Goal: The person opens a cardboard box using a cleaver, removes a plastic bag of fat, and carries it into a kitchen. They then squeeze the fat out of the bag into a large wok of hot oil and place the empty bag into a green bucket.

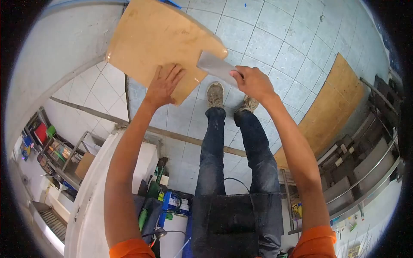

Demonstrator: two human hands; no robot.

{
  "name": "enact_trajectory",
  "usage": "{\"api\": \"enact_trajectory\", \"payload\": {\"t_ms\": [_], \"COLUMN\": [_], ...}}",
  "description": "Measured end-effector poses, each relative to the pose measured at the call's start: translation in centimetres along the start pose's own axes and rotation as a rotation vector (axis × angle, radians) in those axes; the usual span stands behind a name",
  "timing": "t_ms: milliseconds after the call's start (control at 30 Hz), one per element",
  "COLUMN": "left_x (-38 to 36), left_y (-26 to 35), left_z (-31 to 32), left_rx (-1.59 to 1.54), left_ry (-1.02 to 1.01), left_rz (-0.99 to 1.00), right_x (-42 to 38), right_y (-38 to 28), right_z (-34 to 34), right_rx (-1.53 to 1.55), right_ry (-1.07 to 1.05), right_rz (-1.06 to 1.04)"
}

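Note:
A large tan panel (150, 38) with a smooth, slightly marked surface fills the upper left of the view. My left hand (167, 82) lies on its lower part with the fingers spread. In my right hand (254, 81) is a flat grey sheet-like tool (215, 65), gripped at its right end between thumb and fingers. The tool's far left edge overlaps the panel's right edge; whether it touches the surface I cannot tell.
Below are my shoes (215, 94) on the tiled floor (275, 51). A flat brown board (329, 109) lies at the right, beside a metal rack (365, 172). Shelves with tools (53, 146) stand at the left. Cans (173, 201) sit near my legs.

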State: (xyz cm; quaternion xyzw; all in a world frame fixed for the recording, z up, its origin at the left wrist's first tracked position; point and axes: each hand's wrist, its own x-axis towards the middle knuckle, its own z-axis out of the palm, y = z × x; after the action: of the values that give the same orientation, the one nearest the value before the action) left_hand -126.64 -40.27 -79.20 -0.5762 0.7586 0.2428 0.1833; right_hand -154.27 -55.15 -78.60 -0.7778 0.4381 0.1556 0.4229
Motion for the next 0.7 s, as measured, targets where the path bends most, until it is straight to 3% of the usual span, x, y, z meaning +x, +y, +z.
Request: {"api": "enact_trajectory", "payload": {"t_ms": [333, 433, 500, 633, 700], "left_x": [1.7, 1.4, 1.1, 1.7, 1.5], "left_y": [0.5, 0.7, 0.3, 0.4, 0.4], "left_z": [-1.2, -1.1, -0.7, -0.8, -1.5], "left_rx": [0.226, 0.226, 0.186, 0.095, 0.052], "left_ry": [-0.079, -0.134, -0.008, 0.021, -0.058], "left_rz": [0.018, 0.000, 0.056, 0.058, 0.045], "right_x": [-0.2, -0.4, -0.9, -1.8, -1.6], "right_y": [-0.9, -0.9, -1.1, -1.2, -0.9], "right_z": [0.8, 1.2, 0.9, 0.6, 0.1], "right_rx": [-0.015, -0.011, -0.003, -0.001, -0.064], "right_ry": [0.003, 0.003, 0.023, 0.034, -0.013], "right_rz": [0.042, 0.027, 0.022, 0.030, -0.097]}}
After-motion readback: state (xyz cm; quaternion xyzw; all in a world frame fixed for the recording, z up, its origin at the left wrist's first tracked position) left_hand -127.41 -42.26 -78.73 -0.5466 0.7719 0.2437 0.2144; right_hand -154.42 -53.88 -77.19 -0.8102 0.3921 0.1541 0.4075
